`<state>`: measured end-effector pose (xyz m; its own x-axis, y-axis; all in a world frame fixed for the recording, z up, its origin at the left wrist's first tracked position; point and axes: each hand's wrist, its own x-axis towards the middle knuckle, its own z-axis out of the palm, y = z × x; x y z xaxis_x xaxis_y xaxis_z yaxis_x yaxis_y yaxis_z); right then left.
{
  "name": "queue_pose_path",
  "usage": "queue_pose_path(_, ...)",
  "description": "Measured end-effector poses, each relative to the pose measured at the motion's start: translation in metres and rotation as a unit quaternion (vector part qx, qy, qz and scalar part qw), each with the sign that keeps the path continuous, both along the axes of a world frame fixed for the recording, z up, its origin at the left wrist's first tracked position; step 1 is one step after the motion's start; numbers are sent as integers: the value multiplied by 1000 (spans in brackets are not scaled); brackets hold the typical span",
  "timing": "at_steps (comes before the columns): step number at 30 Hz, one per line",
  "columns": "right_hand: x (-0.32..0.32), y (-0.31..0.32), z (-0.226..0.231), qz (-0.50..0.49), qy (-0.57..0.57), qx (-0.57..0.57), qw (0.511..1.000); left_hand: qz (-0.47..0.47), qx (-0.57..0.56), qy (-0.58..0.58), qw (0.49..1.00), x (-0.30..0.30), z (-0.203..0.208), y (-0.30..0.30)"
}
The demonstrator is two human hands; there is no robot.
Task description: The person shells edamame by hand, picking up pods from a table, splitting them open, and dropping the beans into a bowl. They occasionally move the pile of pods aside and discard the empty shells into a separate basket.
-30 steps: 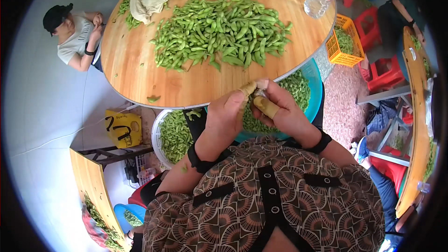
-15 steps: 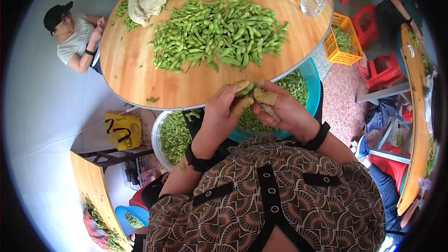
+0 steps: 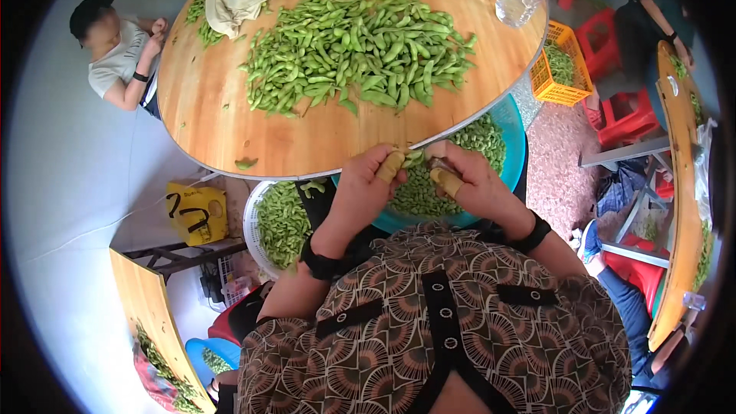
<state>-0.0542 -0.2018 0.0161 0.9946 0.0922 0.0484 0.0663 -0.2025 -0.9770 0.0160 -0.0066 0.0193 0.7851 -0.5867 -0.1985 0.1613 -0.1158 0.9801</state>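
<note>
Round-edged wooden tabletop (image 3: 307, 142) bears heaped edamame pods (image 3: 360, 54), apparently kept within easy reach; a turquoise basin (image 3: 519, 134) sits below, likely to catch what falls. Over it, a right hand (image 3: 481, 186) curls inward, its grip unclear, as the left hand (image 3: 363, 188) pinches one pod (image 3: 414, 158), long axis roughly crosswise, one end toward the right.

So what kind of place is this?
Probably a shared workroom or small eatery; I can't be sure. The signs are the big heap of green bean pods on the rounded wooden table, the orange plastic crate and the red plastic stools.
</note>
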Motion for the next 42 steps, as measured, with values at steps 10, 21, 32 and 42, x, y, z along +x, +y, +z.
queue_pose_path(10,-4,13,-5,-103,-152,-190,964,-21,138,-379,915,-27,6,-21)
queue_pose_path(21,-11,-7,-31,-15,-140,-236,961,-24,377,-392,839,-12,45,46)
queue_pose_path(32,-12,-1,-26,-17,-46,-149,988,54,273,-537,796,80,6,18)
queue_pose_path(42,2,11,24,1,-8,-74,997,58,198,-490,847,28,28,9)
